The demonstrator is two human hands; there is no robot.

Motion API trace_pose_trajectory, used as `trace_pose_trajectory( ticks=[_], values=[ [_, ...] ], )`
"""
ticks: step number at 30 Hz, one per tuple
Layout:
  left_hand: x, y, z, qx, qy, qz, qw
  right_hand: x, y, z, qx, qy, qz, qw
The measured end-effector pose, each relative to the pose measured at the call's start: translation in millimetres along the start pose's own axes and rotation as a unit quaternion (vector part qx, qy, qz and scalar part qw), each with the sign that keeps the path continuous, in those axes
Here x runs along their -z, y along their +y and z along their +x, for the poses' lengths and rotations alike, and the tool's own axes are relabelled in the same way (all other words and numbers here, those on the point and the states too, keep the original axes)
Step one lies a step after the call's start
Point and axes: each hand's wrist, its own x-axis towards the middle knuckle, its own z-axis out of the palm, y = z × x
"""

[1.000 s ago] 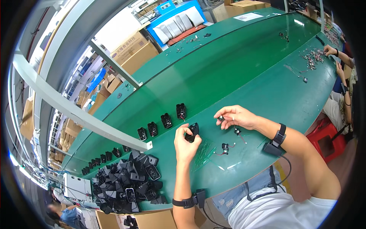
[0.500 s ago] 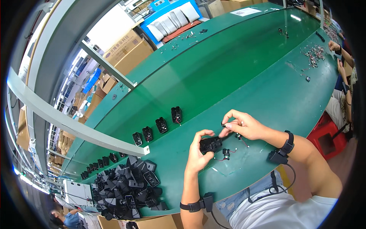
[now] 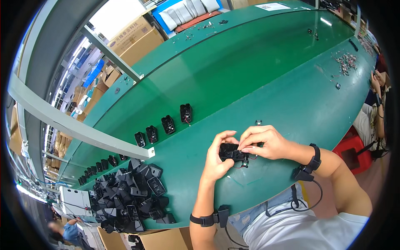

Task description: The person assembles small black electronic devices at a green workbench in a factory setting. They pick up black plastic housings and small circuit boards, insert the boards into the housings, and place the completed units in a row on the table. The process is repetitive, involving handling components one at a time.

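Note:
My left hand (image 3: 216,160) is wrapped round an open black plastic housing (image 3: 227,152), with its thumb along the near side. From the right, my right hand (image 3: 266,142) reaches over the housing, its thumb and fingertips pinched together at the open side. The small black wired part in that pinch is mostly hidden by the fingers. Just below the housing lies a small black component with wires (image 3: 245,164). Another small component (image 3: 258,122) rests beyond my right hand.
A heap of black housings (image 3: 125,196) lies at the left on the green table (image 3: 300,112). Several housings (image 3: 168,124) stand in a row along the lower green strip. Small parts (image 3: 346,62) are scattered at the far right, near another person's hands (image 3: 376,81). A metal post (image 3: 112,54) rises at the back left.
My right hand has come down and left, bringing the small wired part from above the table to the housing. My left hand still holds the housing. The view has shifted slightly.

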Motion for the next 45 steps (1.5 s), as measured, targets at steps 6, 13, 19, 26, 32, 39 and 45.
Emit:
trace_pose_trajectory(
  ticks=[6,13,19,26,32,39,45],
  values=[
    [0,-1,-1,-0.003,0.006,-0.011,1.0,-2,-9,0,-0.008,0.019,0.003,1.0],
    [1,-2,0,0.004,0.006,-0.016,1.0,-1,-17,2,-0.062,-0.009,0.032,0.998],
    [2,0,0,0.007,-0.004,-0.056,0.998,6,-11,0,-0.002,-0.054,0.014,0.998],
    [-1,3,-2,0.008,-0.006,-0.063,0.998,-1,-14,0,0.025,0.013,-0.019,0.999],
    [-3,0,0,0.019,-0.022,-0.102,0.994,-4,-15,-4,0.06,0.005,-0.108,0.992],
    [1,-1,-1,0.065,-0.035,-0.129,0.989,-5,-14,3,0.122,-0.029,-0.145,0.981],
    [0,-11,2,0.001,-0.045,-0.152,0.987,-19,-11,-6,0.073,-0.019,-0.097,0.992]
  ],
)
